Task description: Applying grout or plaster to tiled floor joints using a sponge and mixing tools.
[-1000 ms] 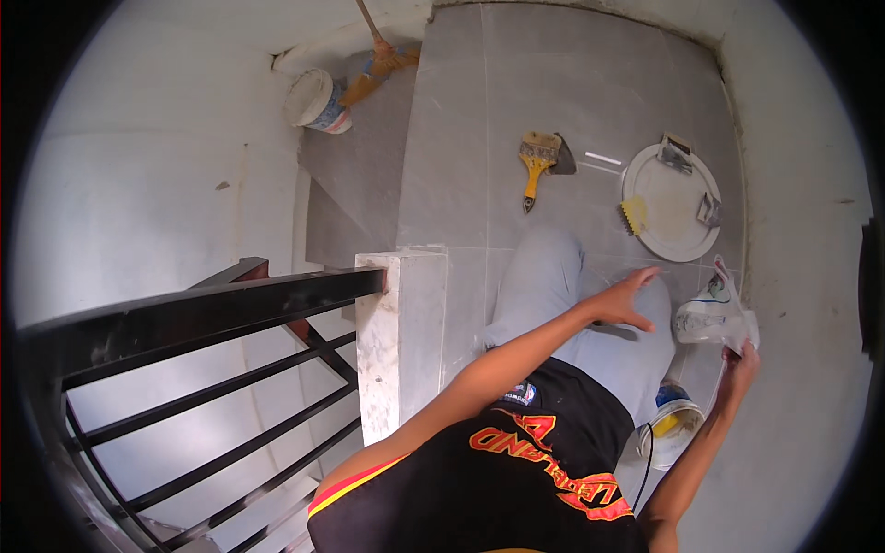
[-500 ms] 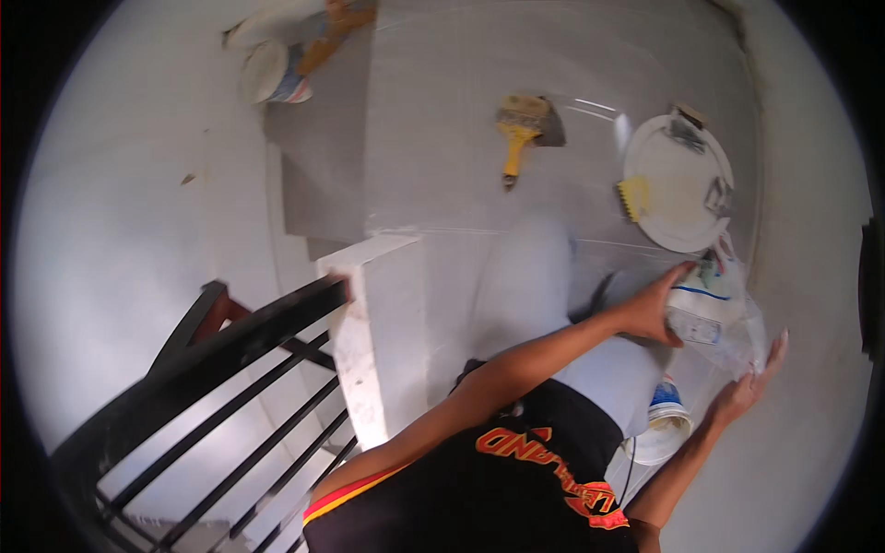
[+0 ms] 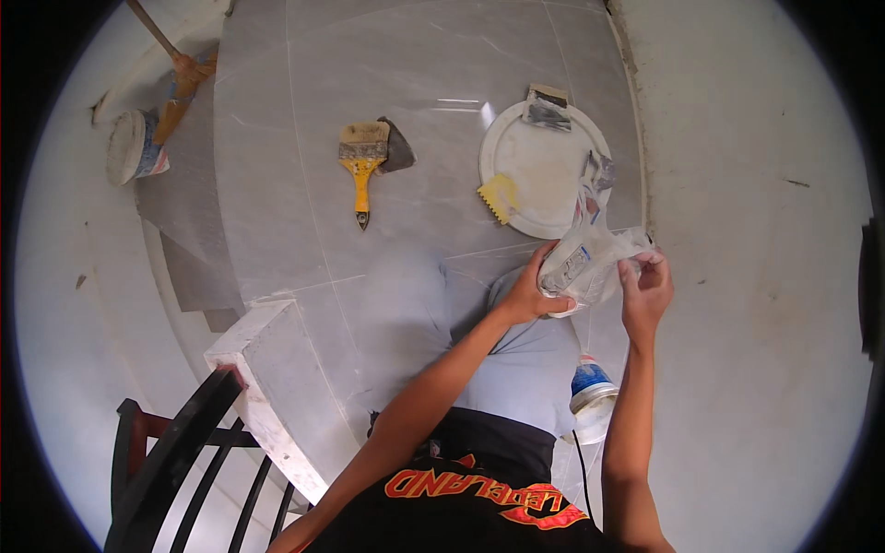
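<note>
A clear plastic bag (image 3: 599, 255) with a whitish, labelled package inside sits between my hands over my lap. My left hand (image 3: 535, 290) is wrapped round its left side. My right hand (image 3: 650, 286) pinches the bag's gathered upper right part. Just beyond the bag lies a white round lid (image 3: 539, 161) on the tiled floor, with a yellow notched spreader (image 3: 498, 196) on its left edge, a scraper (image 3: 547, 111) at the top and another tool (image 3: 600, 168) at the right. A yellow-handled brush (image 3: 361, 166) lies farther left, over a dark trowel (image 3: 397, 147).
A bucket (image 3: 592, 403) stands beside my right leg. Another bucket (image 3: 136, 147) and a broom (image 3: 184, 83) are at the upper left. A black railing (image 3: 212, 396) and a white post (image 3: 263, 359) are at the lower left. A white wall (image 3: 756, 267) runs along the right.
My left hand has moved from above my knee to take hold of the bag. The bag is lifted and turned, and my right hand has moved up along it. The view has shifted.
</note>
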A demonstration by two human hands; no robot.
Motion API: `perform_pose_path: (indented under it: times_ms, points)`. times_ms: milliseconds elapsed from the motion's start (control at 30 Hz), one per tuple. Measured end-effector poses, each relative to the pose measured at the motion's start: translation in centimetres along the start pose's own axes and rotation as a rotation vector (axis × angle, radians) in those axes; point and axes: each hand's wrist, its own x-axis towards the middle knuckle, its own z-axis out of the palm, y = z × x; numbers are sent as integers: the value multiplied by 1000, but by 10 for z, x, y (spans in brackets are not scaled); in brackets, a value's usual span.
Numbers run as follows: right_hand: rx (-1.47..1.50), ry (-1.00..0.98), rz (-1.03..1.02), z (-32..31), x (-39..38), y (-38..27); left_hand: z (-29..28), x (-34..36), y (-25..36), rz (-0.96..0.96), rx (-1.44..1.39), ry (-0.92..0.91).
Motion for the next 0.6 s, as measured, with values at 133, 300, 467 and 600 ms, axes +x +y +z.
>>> perform_pose_path:
  times_ms: [133, 300, 467, 600]
  points:
    - [162, 147, 83, 20, 35, -3, -4, 16, -9, -1, 79, 54]
    - [49, 83, 152, 8, 62, 12, 18, 41, -16, -12, 9, 91]
    - [-14, 30, 126, 12, 81, 37, 20, 62, -48, -153, -177, 248]
    - [-250, -26, 164, 18, 90, 47, 24, 68, -58, -232, -438, 218]
